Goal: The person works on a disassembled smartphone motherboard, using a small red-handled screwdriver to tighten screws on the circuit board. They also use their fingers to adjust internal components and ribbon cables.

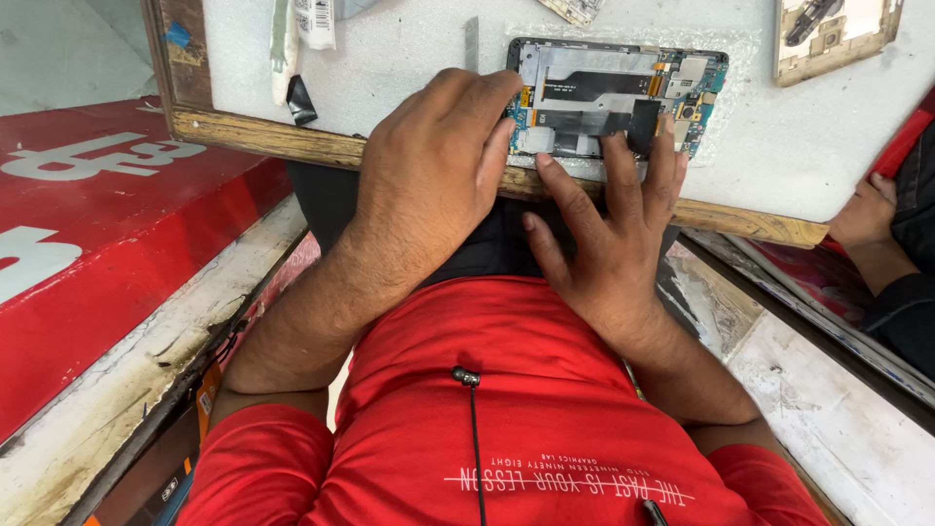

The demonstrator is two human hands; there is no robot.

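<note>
Head view, looking straight down. Opened phone (617, 95) lying back-side up (cover off, circuit boards and metal shields showing) on the white work board (390, 58), close to its wooden front edge (292, 136).

Left hand (438, 166) laid over the phone's left end, palm down, fingers bunched close together and curled over the edge of the device; fingertips hidden beneath the hand, so cannot tell whether anything is pinched there. Looks to be pressing and steadying the phone.

Right hand (609, 234) reaching up from below, fingers spread apart, tips resting on the lower edge of the phone; two fingers touching a small black rectangular part (638, 125) on the inside of the device. Nothing clasped in the palm.

Around: a second framed board with loose parts (833, 34) at the top right, well apart from the phone. Black scrap and white strip (292, 58) on the board at the top left. Red shirt (506, 419) below, with a thin black cable (474, 438) hanging down it. Another person's hand (865, 209) at the right edge (resting near the board's corner). Red painted surface (107, 244) to the left.
</note>
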